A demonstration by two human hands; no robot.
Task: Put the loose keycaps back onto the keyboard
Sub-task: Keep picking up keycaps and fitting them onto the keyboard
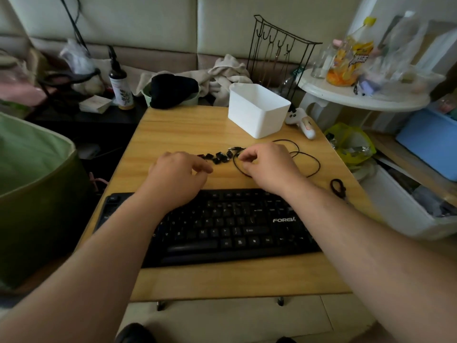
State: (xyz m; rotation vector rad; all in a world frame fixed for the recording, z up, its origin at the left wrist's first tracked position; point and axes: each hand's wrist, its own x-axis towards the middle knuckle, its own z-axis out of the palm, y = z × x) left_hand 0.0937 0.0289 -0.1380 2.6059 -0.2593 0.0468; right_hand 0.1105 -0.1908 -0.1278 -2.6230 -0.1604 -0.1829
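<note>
Starting out at the left of the wooden table (pixel 173 125), there's a green fabric bin (pixel 32 194) sitting well off the keyboard's left end. On to the keyboard (pixel 222 226) itself, black, lying across the near half of the table with both forearms reaching over it. The left hand (pixel 175 179) hovers just beyond the keyboard's far edge, fingers curled down toward the tabletop, thumb and forefinger drawn close together; whether anything sits between them, I cannot tell from here. Just past that hand, beyond the keyboard's far edge, there's the little row of loose keycaps (pixel 217 156), black, scattered between the two hands and lying on the wood. Now the right hand (pixel 267 167), also beyond the keyboard's far edge, fingers curled inward with the fingertips bunched tight right beside the last keycaps and the black cable (pixel 314 167); it looks like a pinch, but what it pinches is hidden. That cable loops over the table to the right of the hand, beyond the keyboard's right end. Farther back from the keyboard stands a white plastic box (pixel 257 112), with a white game controller (pixel 300 121) just beside it at the table's right edge.
</note>
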